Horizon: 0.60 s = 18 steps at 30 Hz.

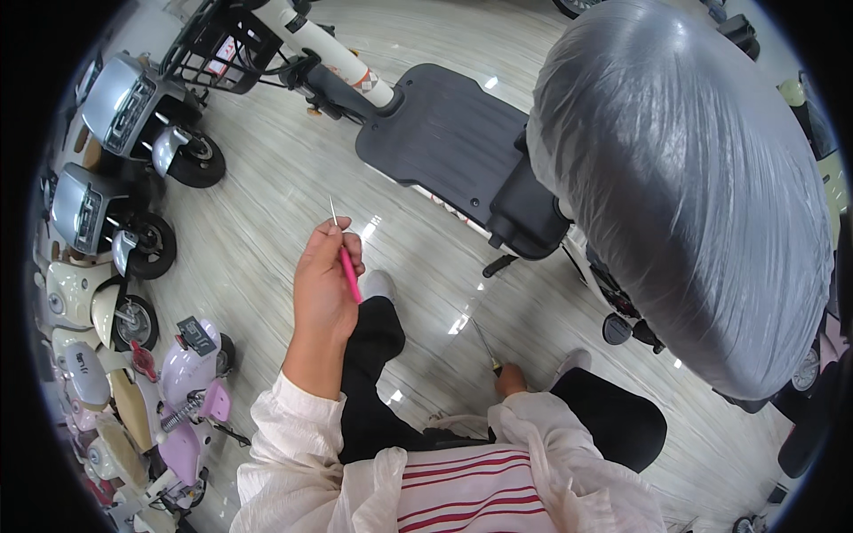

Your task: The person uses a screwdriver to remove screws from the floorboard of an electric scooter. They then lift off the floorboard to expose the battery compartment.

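A slim tool with a pink handle (349, 274) and a thin, bright metal tip is gripped by the left hand (324, 289), the fingers being curled around the handle and the tip being pointed up and away from the body, above the floor. A second slender tool (486, 348), with a dark, narrow shaft, is held by the right hand (510, 380); only a small part of that hand is seen past the cuff, so the exact form of its grip cannot be told, though the tool is plainly kept in it. Both wrists are covered by loose, crinkled, cream-white sleeves (293, 426), and a white cloth with red stripes (462, 493) is seen below them at the lower edge. Dark trousers (373, 373) and pale shoes are seen beneath the hands. The floor (267, 195) is formed of smooth, glossy planks in a pale grey wood pattern, on which bright reflections are thrown. Just ahead of the hands, an electric scooter is stood: its flat, matt black footboard (444, 133) has rounded corners, and its saddle (684, 186) is wrapped in wrinkled, shiny clear plastic film. A black wire basket (222, 49) is fitted at its front. To the left, a row of parked scooters (115, 222) with rounded, glossy shells in silver, cream and lilac is lined along the edge.
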{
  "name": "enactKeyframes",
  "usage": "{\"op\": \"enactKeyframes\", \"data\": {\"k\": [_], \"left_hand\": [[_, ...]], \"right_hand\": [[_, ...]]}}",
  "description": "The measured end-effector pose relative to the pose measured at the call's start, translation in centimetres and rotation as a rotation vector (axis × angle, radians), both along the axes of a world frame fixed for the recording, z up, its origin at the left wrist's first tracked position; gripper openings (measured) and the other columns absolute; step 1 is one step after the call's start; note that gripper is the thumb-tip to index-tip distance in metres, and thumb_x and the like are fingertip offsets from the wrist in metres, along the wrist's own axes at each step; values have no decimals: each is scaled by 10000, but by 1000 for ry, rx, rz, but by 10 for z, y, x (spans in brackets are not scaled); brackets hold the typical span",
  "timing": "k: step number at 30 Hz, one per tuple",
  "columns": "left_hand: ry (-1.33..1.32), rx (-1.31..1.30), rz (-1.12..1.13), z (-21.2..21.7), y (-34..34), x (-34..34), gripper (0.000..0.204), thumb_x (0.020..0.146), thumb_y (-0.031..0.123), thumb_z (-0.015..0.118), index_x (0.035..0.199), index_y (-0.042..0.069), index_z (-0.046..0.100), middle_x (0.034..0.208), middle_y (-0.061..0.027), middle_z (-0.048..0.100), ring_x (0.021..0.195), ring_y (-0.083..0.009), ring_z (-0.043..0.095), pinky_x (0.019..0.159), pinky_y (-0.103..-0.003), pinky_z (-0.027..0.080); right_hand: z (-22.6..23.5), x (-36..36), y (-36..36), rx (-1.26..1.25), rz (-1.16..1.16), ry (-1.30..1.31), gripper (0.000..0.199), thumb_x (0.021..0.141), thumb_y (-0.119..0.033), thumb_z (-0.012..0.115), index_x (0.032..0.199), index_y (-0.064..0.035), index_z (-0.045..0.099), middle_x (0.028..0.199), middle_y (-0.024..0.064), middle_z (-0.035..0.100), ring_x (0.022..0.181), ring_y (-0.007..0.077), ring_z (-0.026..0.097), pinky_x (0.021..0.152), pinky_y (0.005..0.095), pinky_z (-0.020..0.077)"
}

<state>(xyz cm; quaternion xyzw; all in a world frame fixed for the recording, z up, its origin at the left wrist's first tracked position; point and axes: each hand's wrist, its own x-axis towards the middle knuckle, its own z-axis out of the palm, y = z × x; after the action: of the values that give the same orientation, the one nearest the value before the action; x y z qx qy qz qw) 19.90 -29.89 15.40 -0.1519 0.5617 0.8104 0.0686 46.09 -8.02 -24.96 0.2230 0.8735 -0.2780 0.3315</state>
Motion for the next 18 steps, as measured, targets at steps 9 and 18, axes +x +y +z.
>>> {"op": "enactKeyframes", "data": {"k": [9,18], "left_hand": [[-9,-61,-42,-24,18,-73,153,954,156,460,1069,63,499,817,-22,548,671,-100,478,602,-242,418],[-71,-227,-353,-62,45,-144,198,920,216,561,1031,53,557,853,-2,549,756,-82,495,660,-240,411]], "right_hand": [[33,-42,-5,72,-256,-176,259,789,-119,581,1017,-7,630,1095,218,610,1016,357,598,834,433,500],[-55,-26,5,235,-77,-90,236,756,-181,580,843,17,674,966,245,647,903,378,631,805,425,502]]}}
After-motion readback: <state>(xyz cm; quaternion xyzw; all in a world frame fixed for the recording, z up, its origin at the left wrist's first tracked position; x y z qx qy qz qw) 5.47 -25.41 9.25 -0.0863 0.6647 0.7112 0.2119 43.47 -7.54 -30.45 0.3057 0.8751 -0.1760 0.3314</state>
